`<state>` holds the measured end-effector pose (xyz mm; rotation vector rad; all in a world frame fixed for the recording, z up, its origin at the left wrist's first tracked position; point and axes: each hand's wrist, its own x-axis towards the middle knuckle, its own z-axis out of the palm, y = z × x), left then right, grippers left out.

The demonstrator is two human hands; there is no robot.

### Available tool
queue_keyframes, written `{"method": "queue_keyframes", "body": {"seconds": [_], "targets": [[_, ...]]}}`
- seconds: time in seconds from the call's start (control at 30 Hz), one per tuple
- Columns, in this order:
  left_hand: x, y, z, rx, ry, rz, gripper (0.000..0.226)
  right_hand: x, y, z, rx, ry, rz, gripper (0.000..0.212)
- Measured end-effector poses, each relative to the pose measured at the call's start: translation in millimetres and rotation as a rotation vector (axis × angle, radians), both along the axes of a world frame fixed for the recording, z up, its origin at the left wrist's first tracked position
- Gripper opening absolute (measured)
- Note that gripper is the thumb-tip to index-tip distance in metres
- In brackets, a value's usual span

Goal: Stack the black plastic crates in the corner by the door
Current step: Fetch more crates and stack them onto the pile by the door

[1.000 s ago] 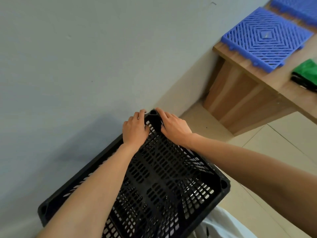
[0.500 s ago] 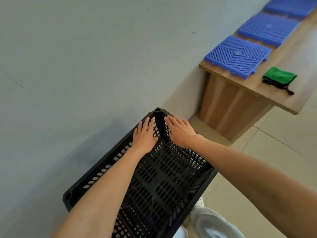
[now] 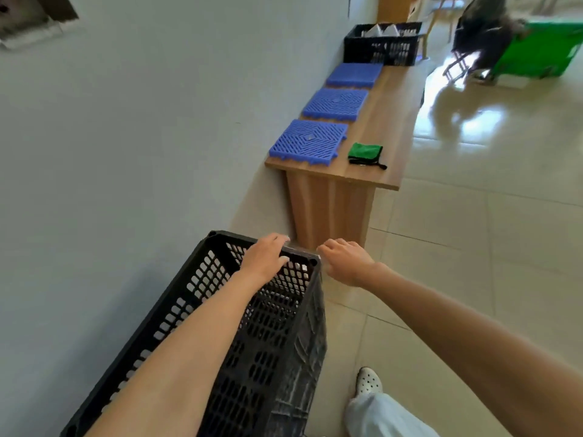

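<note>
Head view
Black crate [image 3: 202,304]: stands against the wall [image 3: 126,152] at 7 o'clock of the frame; its lower end is cut off by the bottom edge, and the left forearm hides much of its inside.
Left hand [image 3: 263,258]: lies on the crate's far rim, fingers curled over the edge; grip closed on the rim. Fingertips are partly hidden behind the rim.
Right hand [image 3: 345,261]: just beside the crate's far right corner, at 3 o'clock from it, fingers loosely bent, holding nothing; contact with the corner cannot be told.
Second black crate [image 3: 381,45]: at 1 o'clock, on the far end of the wooden bench [image 3: 378,171]; contents are blurred.
Blue grid tiles [image 3: 309,141]: three in a row on the bench, along the wall.
Green cloth [image 3: 364,152]: on the bench, at 3 o'clock from the nearest tile.
Green bin [image 3: 536,48]: at 2 o'clock, blurred, cut off by the frame edge.
Shoe [image 3: 367,381]: at 5 o'clock, trouser leg below it cut off.
</note>
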<state>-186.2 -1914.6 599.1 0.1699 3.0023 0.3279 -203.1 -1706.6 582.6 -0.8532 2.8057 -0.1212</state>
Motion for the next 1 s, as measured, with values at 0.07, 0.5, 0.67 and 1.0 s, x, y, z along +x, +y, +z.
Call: {"method": "queue_keyframes", "body": {"seconds": [0.07, 0.5, 0.67, 1.0], "targets": [[-13, 37, 5, -0.052, -0.014, -0.116, 0.046, 7, 39, 6, 0.011, -0.019, -0.093, 0.041], [-36, 358, 12, -0.115, -0.066, -0.630, 0.035, 81, 357, 13, -0.082, -0.128, -0.681, 0.034], [-19, 528, 4, -0.102, -0.094, -0.837, 0.036, 142, 501, 10, -0.008, -0.132, -0.894, 0.034], [57, 788, -23, -0.083, -0.130, -1.275, 0.032, 300, 697, -8, -0.053, -0.277, -1.399, 0.038]]}}
